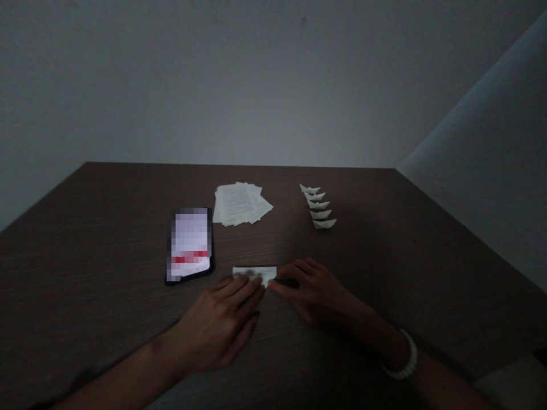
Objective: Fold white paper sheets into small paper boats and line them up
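Observation:
A small piece of folded white paper (267, 273) lies on the table in front of me, its long edge facing the wall. My left hand (226, 310) rests over its left and near part, fingers stretched out and pressing down. At the right end of the paper, my right hand (314, 287) has thumb and index finger closed on the edge. The near part of the paper is hidden under my fingers. A white beaded bracelet (408, 359) circles my right wrist.
Several small folded paper boats (320, 205) stand in a row at the right. Behind my left hand lies a loose stack of printed paper sheets (239, 204). A lit phone (190, 245) with a blurred screen sits left of the paper. The dark wooden table (128, 199) meets a wall.

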`<state>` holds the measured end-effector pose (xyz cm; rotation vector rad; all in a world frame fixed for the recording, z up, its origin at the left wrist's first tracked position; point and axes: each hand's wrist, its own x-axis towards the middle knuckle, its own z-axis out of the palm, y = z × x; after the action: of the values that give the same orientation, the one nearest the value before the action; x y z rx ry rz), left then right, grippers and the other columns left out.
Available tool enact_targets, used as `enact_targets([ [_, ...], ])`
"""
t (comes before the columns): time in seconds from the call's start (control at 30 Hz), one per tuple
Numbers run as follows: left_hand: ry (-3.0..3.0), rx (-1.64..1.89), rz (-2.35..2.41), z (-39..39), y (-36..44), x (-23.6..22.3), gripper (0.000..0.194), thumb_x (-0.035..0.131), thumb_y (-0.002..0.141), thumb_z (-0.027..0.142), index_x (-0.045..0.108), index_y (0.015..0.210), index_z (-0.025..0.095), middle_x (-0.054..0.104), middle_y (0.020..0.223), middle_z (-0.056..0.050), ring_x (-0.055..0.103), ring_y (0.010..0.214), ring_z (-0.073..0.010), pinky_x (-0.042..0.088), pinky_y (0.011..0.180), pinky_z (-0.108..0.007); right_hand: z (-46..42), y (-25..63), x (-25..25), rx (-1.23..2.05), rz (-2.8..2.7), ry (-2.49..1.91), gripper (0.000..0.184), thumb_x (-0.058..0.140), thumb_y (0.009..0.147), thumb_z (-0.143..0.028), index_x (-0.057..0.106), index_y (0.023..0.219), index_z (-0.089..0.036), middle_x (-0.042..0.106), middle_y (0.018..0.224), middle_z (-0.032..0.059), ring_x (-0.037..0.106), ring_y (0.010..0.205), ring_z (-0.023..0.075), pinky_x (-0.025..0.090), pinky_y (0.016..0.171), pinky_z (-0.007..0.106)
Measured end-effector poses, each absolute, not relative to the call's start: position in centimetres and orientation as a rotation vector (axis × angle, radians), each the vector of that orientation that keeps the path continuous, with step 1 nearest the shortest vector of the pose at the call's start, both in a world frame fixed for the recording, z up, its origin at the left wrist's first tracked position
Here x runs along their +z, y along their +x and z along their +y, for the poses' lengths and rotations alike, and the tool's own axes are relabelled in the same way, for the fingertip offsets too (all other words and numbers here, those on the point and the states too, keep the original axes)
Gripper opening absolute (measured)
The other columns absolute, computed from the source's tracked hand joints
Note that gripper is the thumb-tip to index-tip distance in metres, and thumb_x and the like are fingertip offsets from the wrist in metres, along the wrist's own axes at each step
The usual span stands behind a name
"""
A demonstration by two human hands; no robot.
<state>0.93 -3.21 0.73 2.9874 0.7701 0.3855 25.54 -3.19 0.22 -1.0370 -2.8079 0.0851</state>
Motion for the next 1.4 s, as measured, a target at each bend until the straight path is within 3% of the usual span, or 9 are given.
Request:
enact_targets([
  [0.2, 3.013, 0.366, 0.772, -3.2, 0.8, 0.7, 0.042, 0.047, 0.088, 0.021, 0.053, 0.127, 0.007, 0.058, 0.127, -0.016, 0.057, 0.112, -0.0286, 0.053, 0.088, -0.041, -3.1, 25.3, 0.4, 0.098, -2.806, -1.066, 0.046, 0.052, 0.088, -0.016, 0.048, 0.131, -0.029, 0.052, 0.116, 0.0067, 0.045, 0.102, 0.0227, 0.035, 0.085, 0.038],
  [0.67, 2.995, 0.328, 0.793, -3.2, 0.8, 0.4, 0.043, 0.045, 0.09, 0.022, 0.05, 0.13, 0.007, 0.058, 0.127, -0.015, 0.056, 0.113, -0.0277, 0.053, 0.089, -0.041, -3.3, 25.0, 0.7, 0.143, -2.77, -1.167, 0.054, 0.054, 0.084, -0.016, 0.043, 0.136, -0.025, 0.05, 0.122, 0.0092, 0.045, 0.105, 0.0252, 0.034, 0.088, 0.041],
  [1.17, 2.97, 0.334, 0.817, -3.4, 0.8, 0.5, 0.041, 0.046, 0.09, 0.023, 0.051, 0.129, 0.01, 0.056, 0.13, -0.014, 0.055, 0.115, -0.029, 0.054, 0.088, -0.041, -3.4, 25.1, 0.5, 0.154, -2.658, -1.14, 0.038, 0.053, 0.083, -0.015, 0.054, 0.122, -0.018, 0.056, 0.111, 0.0096, 0.049, 0.097, 0.0234, 0.038, 0.083, 0.039],
  [1.33, 2.864, 0.545, 0.75, -2.5, 0.4, 0.4, 0.029, 0.042, 0.093, 0.017, 0.06, 0.114, 0.012, 0.065, 0.11, -0.011, 0.061, 0.102, -0.0244, 0.054, 0.088, -0.04, -3.1, 24.8, 0.5, 0.213, -2.556, -1.15, 0.028, 0.053, 0.087, -0.018, 0.06, 0.114, -0.021, 0.058, 0.106, 0.0068, 0.051, 0.095, 0.0211, 0.039, 0.085, 0.038],
  [1.4, 2.801, 0.666, 0.74, -2.0, 0.2, 0.2, 0.027, 0.04, 0.092, 0.013, 0.06, 0.111, 0.012, 0.066, 0.1, -0.01, 0.062, 0.094, -0.0212, 0.057, 0.079, -0.035, -2.7, 24.6, 0.4, 0.245, -2.502, -1.155, 0.019, 0.053, 0.09, -0.021, 0.064, 0.106, -0.021, 0.059, 0.103, 0.0057, 0.051, 0.094, 0.0196, 0.04, 0.085, 0.037],
])
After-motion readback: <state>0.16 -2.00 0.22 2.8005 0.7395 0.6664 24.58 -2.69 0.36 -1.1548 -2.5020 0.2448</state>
